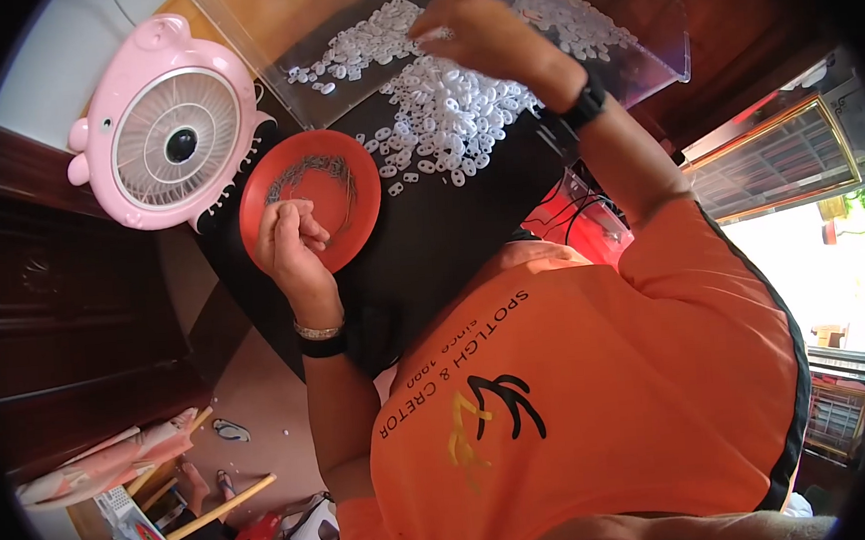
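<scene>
My left hand (295,241) is over the near side of a round red plate (363,225). Its thumb and fingertips are pressed together; whatever they may hold is too small to make out. Small grey metal pieces (320,164), thin and wiry, lie along the plate's far side. Reaching over a pile of small white oval plastic pieces with holes (451,108) is my right hand (486,37). Motion blurs its fingers, so their grip does not show. The white pieces are heaped on the black tabletop (420,241), and several lie scattered between heap and plate.
A pink animal-shaped fan (174,128) stands left of the plate. Two clear plastic bins (273,70) (673,52) at the far side hold more white pieces. A red container with black cables (590,221) is beside my right arm. Another person's feet (197,482) show at lower left.
</scene>
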Action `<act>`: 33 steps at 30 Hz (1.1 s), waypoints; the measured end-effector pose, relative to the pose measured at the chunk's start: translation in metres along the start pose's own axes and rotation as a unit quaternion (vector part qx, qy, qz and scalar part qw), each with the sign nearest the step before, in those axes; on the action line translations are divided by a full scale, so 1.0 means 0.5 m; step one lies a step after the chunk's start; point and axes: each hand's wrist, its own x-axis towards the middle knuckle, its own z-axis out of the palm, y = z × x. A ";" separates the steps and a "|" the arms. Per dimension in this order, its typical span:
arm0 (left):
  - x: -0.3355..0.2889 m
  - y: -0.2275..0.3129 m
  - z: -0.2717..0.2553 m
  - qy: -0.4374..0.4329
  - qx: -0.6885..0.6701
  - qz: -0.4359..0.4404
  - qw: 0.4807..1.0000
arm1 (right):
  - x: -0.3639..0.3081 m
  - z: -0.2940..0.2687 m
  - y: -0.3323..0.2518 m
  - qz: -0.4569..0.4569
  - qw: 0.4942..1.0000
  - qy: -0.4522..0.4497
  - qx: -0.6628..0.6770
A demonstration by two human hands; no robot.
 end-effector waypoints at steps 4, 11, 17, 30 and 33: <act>0.002 -0.004 0.003 -0.007 0.014 0.002 1.000 | 0.003 0.101 0.004 0.004 0.989 -0.145 0.039; 0.005 0.000 0.003 -0.001 0.017 -0.005 1.000 | 0.017 0.151 0.011 -0.010 0.965 -0.245 -0.094; 0.005 0.004 0.000 0.002 0.018 0.000 1.000 | 0.036 0.154 -0.026 -0.029 0.978 -0.201 0.040; 0.020 -0.007 -0.013 0.013 0.016 -0.008 1.000 | 0.051 0.191 -0.059 -0.031 0.964 -0.263 0.014; 0.022 -0.004 -0.009 0.021 0.022 -0.007 1.000 | 0.066 0.166 -0.089 0.001 0.920 -0.254 0.298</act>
